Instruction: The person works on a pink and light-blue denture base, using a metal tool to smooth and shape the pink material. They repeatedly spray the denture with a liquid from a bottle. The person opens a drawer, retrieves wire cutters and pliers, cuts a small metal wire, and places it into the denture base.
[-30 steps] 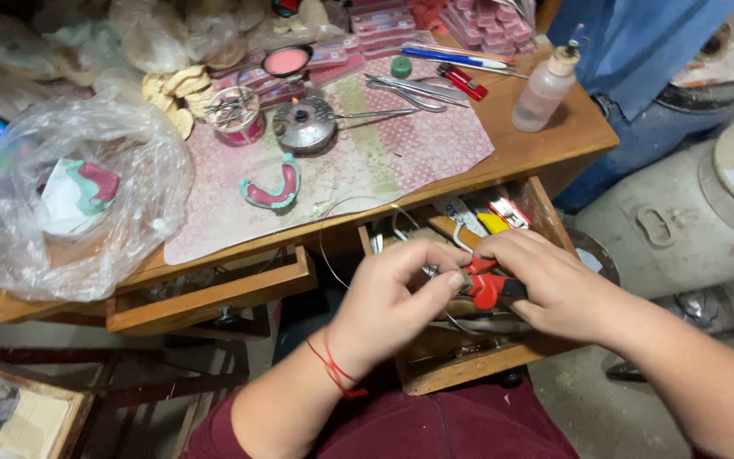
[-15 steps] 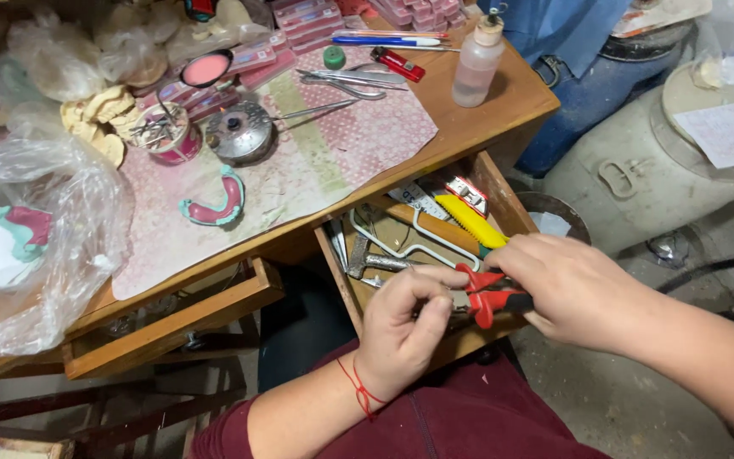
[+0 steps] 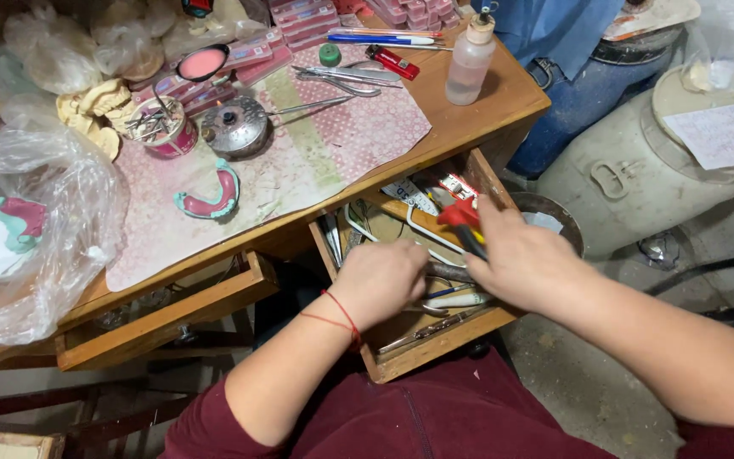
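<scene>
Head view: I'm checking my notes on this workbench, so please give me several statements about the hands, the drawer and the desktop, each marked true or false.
1. Both hands are over the open right drawer. True.
2. The right hand holds a red-handled tool. True.
3. The left hand rests on the clear plastic bag. False: it is in the drawer, well away from the bag.
4. The pink and teal denture piece lies on the patterned mat. True.
5. The clear bottle lies on its side in the drawer. False: it stands upright on the desktop.
</scene>
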